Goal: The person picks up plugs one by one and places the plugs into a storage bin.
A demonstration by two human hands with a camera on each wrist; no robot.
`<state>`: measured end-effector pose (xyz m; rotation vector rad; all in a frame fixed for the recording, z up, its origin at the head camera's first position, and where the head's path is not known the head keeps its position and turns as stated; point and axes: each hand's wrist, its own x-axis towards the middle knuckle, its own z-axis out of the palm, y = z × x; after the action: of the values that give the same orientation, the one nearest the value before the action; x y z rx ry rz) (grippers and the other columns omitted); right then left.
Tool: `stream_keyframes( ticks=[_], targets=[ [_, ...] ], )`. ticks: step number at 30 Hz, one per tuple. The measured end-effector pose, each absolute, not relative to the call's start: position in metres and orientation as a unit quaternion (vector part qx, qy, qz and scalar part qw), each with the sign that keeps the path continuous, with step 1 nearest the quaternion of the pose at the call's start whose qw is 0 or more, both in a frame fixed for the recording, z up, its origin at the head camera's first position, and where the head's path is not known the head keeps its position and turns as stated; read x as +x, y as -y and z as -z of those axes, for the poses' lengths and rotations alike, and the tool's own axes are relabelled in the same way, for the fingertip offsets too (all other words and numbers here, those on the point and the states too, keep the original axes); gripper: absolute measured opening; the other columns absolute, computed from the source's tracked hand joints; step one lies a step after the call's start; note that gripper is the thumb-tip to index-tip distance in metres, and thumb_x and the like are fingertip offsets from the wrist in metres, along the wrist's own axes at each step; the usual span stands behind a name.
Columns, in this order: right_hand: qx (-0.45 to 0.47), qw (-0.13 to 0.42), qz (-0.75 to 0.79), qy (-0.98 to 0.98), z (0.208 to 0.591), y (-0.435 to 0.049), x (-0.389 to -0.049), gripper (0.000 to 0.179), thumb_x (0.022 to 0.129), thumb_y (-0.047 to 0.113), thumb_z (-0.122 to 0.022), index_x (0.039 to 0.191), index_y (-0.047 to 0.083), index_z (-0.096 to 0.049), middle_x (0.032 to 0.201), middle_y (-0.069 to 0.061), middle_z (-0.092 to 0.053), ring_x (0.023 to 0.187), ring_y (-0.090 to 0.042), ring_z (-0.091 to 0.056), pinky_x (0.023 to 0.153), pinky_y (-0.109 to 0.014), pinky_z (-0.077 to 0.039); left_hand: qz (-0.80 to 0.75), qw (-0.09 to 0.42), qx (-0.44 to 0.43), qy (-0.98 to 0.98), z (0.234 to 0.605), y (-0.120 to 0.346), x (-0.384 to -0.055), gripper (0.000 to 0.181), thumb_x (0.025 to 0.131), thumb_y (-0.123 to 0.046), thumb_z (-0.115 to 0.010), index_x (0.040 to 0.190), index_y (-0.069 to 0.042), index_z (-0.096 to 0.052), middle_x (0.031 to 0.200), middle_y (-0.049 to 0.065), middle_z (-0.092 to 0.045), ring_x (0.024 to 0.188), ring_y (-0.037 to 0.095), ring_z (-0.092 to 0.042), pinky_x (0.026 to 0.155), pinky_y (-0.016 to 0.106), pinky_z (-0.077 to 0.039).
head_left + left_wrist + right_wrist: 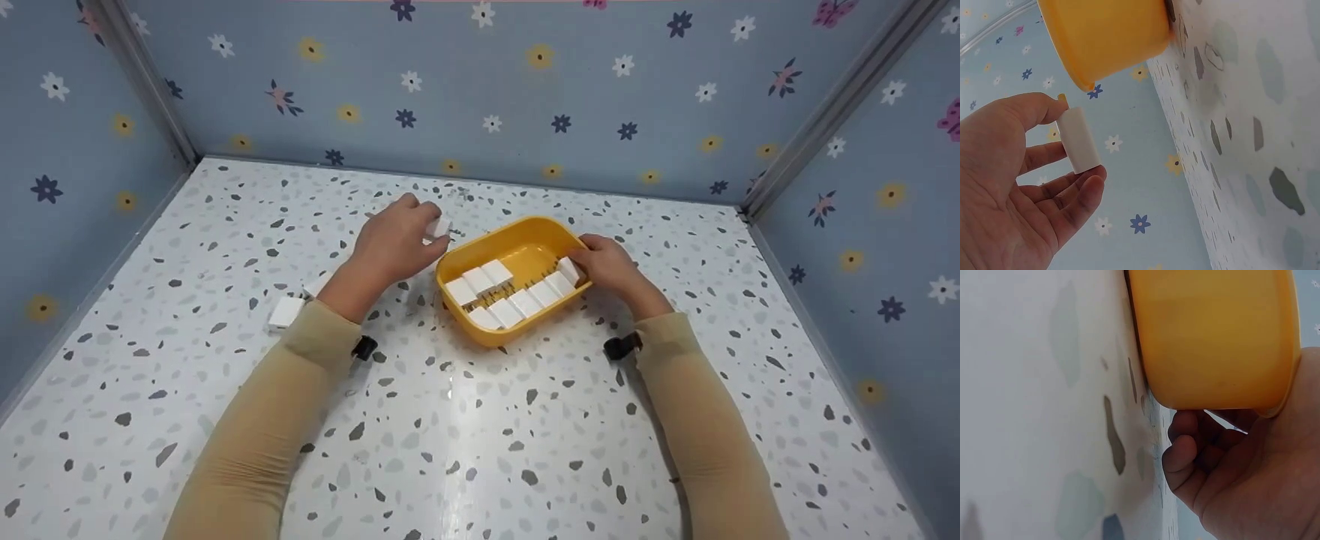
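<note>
My left hand (397,238) pinches a small white plug (438,227) between thumb and fingers, just left of the yellow bin's far corner. Thin prongs stick out of the plug toward the bin. In the left wrist view the plug (1079,140) shows a smooth, rounded white body. The yellow bin (491,339) holds two rows of similar white plugs (523,302), their prongs facing inward. At its right end my right hand (609,264) grips the rim, thumb inside. Seen from the right wrist, the fingers (1180,453) curl against the bin's outer wall (1213,343).
Near the left forearm, a white plug (286,313) lies on the speckled tabletop (450,450), with another partly hidden behind the wrist. Flowered blue panels (517,90) enclose the back and both sides. Each wrist wears a black strap device (621,347).
</note>
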<state>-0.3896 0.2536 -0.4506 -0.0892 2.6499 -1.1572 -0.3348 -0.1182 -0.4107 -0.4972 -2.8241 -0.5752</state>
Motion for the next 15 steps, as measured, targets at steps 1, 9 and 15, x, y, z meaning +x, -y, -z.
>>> stream_keyframes(
  ticks=[1, 9, 15],
  targets=[
    [-0.031, 0.124, 0.398, -0.908, 0.450, -0.253, -0.390, 0.043, 0.117, 0.031, -0.052, 0.148, 0.005, -0.064, 0.136, -0.015, -0.066, 0.111, -0.029, -0.059, 0.099, -0.041, -0.050, 0.198, 0.106, -0.170, 0.959, 0.410, 0.117, -0.335, 0.039, 0.106, -0.033, -0.072, 0.134, -0.006, -0.071, 0.120, 0.015, -0.064, 0.096, 0.033, -0.063, 0.083, 0.051, -0.059],
    [-0.029, 0.121, 0.404, -0.906, 0.451, -0.253, -0.389, 0.040, 0.117, 0.032, -0.053, 0.144, 0.005, -0.066, 0.128, -0.014, -0.066, 0.106, -0.028, -0.059, 0.091, -0.039, -0.051, 0.199, 0.103, -0.185, 0.957, 0.407, 0.106, -0.336, 0.038, 0.106, -0.034, -0.073, 0.134, -0.007, -0.071, 0.117, 0.014, -0.064, 0.095, 0.031, -0.061, 0.082, 0.048, -0.058],
    [-0.032, 0.120, 0.397, -0.909, 0.452, -0.255, -0.390, 0.039, 0.116, 0.031, -0.052, 0.142, 0.005, -0.066, 0.122, -0.014, -0.066, 0.101, -0.028, -0.060, 0.088, -0.038, -0.051, 0.193, 0.106, -0.190, 0.957, 0.407, 0.097, -0.338, 0.038, 0.106, -0.034, -0.073, 0.133, -0.007, -0.071, 0.116, 0.013, -0.064, 0.097, 0.030, -0.061, 0.085, 0.047, -0.059]
  ],
)
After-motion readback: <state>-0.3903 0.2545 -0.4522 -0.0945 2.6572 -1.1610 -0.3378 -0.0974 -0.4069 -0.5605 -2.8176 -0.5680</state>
